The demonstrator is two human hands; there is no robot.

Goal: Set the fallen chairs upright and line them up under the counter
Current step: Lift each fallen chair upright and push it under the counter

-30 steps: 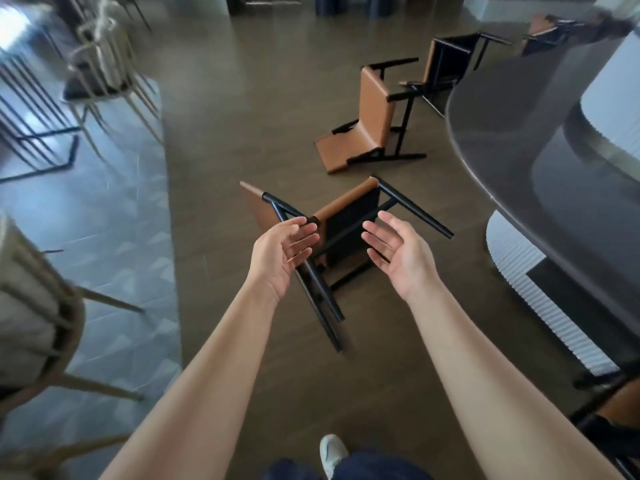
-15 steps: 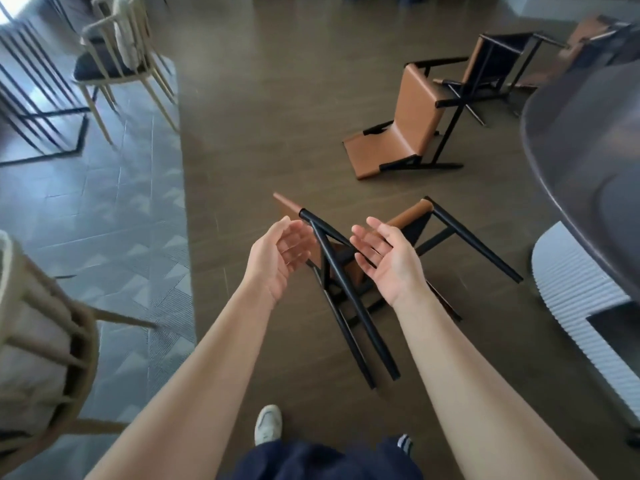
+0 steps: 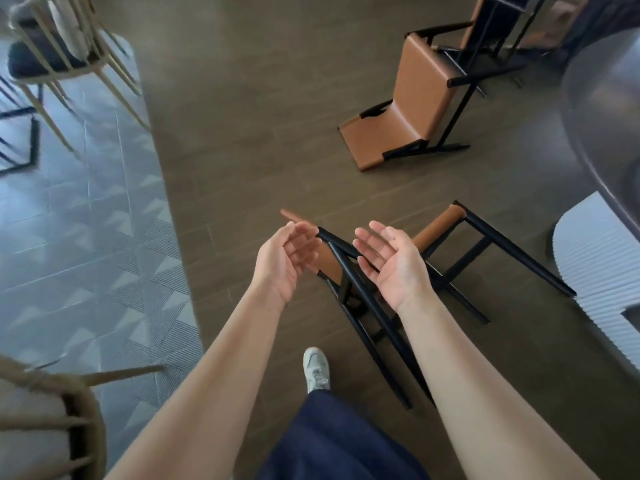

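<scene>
A tan leather chair with a black metal frame lies tipped over on the dark wood floor right below my hands, its legs pointing toward me and to the right. My left hand and my right hand hover just above its frame, palms facing each other, fingers apart, holding nothing. A second fallen chair of the same kind lies on its side farther ahead. Behind it a third chair is only partly in view at the top edge. The dark rounded counter curves along the right side.
The counter's white ribbed base stands close to the near chair's legs. Light wooden chairs stand at the top left and bottom left on grey patterned tile. My shoe is on the floor beside the chair's legs.
I have stepped closer and looked further down, so the near chair now lies directly under my hands. Both hands stay open and have come nearer to its frame.
</scene>
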